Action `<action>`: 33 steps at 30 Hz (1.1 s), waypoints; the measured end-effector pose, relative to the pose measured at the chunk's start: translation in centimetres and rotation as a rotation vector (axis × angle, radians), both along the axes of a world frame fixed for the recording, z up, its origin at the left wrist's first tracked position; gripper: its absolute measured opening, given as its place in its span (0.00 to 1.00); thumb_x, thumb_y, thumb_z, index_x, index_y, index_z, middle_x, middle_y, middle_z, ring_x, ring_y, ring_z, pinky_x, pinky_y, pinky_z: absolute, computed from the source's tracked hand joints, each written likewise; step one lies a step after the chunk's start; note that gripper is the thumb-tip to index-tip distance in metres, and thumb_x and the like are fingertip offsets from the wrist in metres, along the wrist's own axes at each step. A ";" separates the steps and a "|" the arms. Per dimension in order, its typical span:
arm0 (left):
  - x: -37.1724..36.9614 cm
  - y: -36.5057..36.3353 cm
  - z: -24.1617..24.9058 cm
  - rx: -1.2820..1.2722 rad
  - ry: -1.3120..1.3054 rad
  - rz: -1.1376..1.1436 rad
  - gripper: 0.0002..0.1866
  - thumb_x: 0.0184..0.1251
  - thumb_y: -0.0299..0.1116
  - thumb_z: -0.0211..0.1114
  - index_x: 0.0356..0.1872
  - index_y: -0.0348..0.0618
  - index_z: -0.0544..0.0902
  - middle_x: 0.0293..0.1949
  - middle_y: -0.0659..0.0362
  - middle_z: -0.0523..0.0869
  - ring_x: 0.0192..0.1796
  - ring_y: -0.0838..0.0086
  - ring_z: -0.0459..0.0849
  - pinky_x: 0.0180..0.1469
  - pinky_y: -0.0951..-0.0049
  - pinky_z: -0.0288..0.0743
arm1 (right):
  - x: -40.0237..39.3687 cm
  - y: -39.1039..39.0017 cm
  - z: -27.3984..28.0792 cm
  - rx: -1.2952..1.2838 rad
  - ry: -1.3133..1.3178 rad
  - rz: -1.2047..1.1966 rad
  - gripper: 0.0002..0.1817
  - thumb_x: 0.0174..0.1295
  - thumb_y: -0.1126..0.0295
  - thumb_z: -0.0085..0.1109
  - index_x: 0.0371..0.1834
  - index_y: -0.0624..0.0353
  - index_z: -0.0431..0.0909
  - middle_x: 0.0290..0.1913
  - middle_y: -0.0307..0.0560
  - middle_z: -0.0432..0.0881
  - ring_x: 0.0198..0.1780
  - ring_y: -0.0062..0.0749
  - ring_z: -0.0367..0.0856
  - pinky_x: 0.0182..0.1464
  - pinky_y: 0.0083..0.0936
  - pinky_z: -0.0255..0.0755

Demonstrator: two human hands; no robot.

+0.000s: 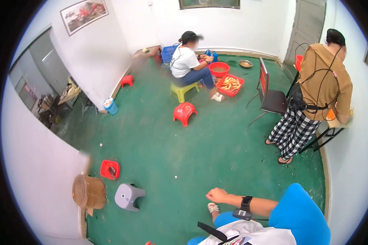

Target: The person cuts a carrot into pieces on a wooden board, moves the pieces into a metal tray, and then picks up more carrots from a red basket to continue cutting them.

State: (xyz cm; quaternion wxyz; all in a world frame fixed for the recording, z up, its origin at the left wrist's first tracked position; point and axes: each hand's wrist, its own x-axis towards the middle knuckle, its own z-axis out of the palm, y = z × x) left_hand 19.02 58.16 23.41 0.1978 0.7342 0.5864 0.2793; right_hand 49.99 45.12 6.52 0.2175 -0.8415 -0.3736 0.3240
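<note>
My right hand (217,195) reaches out over the green floor at the lower middle, its fingers curled in and nothing visible in them. A black band with a small device (243,212) is strapped on that wrist, below a blue sleeve (300,216). Of my left hand (150,243) only a sliver of skin shows at the bottom edge, its fingers hidden. Neither hand visibly touches an object. Left of my right hand, a grey stool (129,197) is the nearest furniture.
A round brown block (89,192) and red basket (110,170) stand at left. Ahead are a red stool (185,114), a seated person (186,61) and a basket of yellow items (230,85). A chair (274,101) and a standing person (323,81) are at right.
</note>
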 end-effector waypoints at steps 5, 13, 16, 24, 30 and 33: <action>9.5 4.1 -5.8 -0.123 0.189 -0.398 0.10 0.61 0.30 0.61 0.42 0.39 0.80 0.39 0.48 0.83 0.37 0.56 0.83 0.40 0.67 0.76 | 8.6 -9.3 -4.2 -0.259 -0.003 -0.228 0.17 0.54 0.58 0.49 0.30 0.61 0.81 0.33 0.57 0.82 0.39 0.52 0.81 0.43 0.44 0.74; 21.5 10.6 -15.7 -0.137 0.148 -0.454 0.09 0.50 0.25 0.52 0.25 0.34 0.81 0.16 0.51 0.80 0.21 0.63 0.81 0.29 0.68 0.75 | 11.6 -24.5 -15.2 -0.344 0.029 -0.832 0.15 0.52 0.61 0.50 0.26 0.62 0.81 0.27 0.57 0.81 0.31 0.51 0.81 0.38 0.40 0.75; 26.1 13.0 -20.4 -0.304 0.222 -0.520 0.09 0.50 0.25 0.53 0.25 0.35 0.82 0.18 0.51 0.82 0.23 0.65 0.82 0.30 0.68 0.76 | 10.0 -27.5 -18.1 -0.373 0.111 -1.010 0.16 0.54 0.61 0.50 0.22 0.63 0.79 0.23 0.54 0.81 0.25 0.44 0.81 0.32 0.36 0.76; 40.6 16.4 -32.6 -0.727 0.359 -0.579 0.10 0.54 0.23 0.52 0.27 0.34 0.83 0.18 0.54 0.82 0.17 0.73 0.81 0.20 0.73 0.76 | 13.3 -28.9 -13.2 -0.385 0.461 -1.373 0.18 0.57 0.60 0.50 0.23 0.68 0.79 0.22 0.55 0.81 0.20 0.39 0.81 0.24 0.32 0.75; 58.0 18.1 -34.2 -0.777 0.363 -0.644 0.12 0.53 0.25 0.51 0.30 0.37 0.84 0.19 0.53 0.83 0.18 0.72 0.82 0.19 0.73 0.75 | 18.6 -32.5 -20.7 -0.591 0.083 -1.410 0.19 0.55 0.60 0.52 0.29 0.72 0.77 0.31 0.66 0.80 0.31 0.54 0.82 0.32 0.40 0.77; 67.4 18.2 -34.0 -0.771 0.351 -0.679 0.12 0.52 0.26 0.50 0.29 0.37 0.84 0.18 0.52 0.83 0.18 0.71 0.81 0.19 0.73 0.74 | 24.1 -31.4 -23.6 -0.491 0.013 -1.399 0.18 0.54 0.61 0.52 0.33 0.70 0.77 0.34 0.69 0.78 0.38 0.59 0.79 0.43 0.44 0.74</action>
